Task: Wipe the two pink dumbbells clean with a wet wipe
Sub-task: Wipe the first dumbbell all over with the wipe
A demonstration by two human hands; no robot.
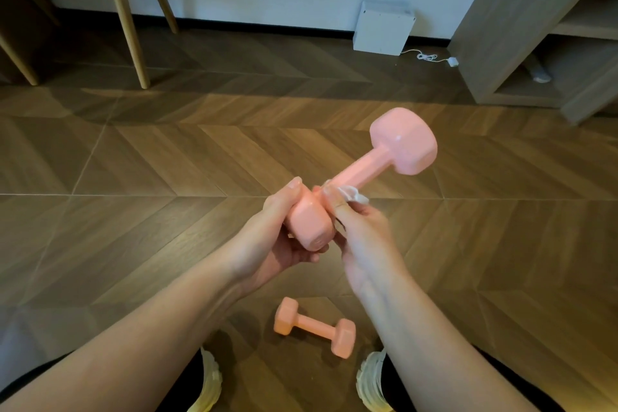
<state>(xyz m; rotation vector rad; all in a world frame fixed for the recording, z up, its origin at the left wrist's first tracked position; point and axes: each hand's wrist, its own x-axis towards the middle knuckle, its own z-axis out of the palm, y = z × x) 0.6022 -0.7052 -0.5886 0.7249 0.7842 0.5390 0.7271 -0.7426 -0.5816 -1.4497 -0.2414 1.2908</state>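
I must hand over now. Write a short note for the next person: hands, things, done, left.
Left hand grips the near head of the raised dumbbell.
Right hand holds the wet wipe against its handle.
Second dumbbell lies on the floor between the shoes.
Done: wiping the raised one is in progress.
Left: finish it; whether the second is wiped cannot be told.

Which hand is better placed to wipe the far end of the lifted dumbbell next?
Right. The right hand holds the wipe on the dumbbell handle and could likely slide out to the far end. The left hand grips the near end, steadying it.
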